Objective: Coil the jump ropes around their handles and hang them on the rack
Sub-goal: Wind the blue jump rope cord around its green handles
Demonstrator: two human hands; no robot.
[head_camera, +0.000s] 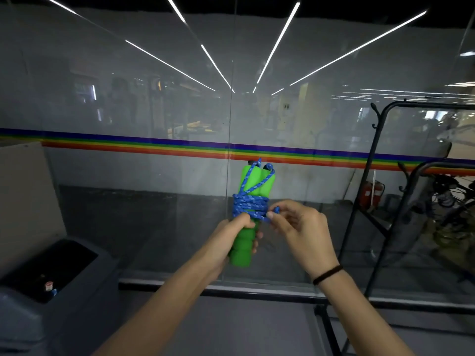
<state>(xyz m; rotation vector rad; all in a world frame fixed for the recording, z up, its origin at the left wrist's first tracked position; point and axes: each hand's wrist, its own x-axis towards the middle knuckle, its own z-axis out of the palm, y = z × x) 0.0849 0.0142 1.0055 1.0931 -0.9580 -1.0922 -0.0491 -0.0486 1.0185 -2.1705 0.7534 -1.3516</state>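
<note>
Before rainbow-striped glass wall (154, 146), black rack (370, 160).

I see two bare forearms coming from the lower edge of the frame, no sleeves. On my right wrist, lower right of centre, sits a thin black band (327, 274). No rings visible.

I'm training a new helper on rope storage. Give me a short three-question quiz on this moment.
1. True or false: the blue rope is wound around the green handles.
2. Which hand grips the handles from below: A) left hand, B) right hand?
3. Fill in: the black rack stands on the person's ____ side.

Key: 1 true. 2 A; the right hand pinches the rope's loose end at the coil. 3 right.
</note>
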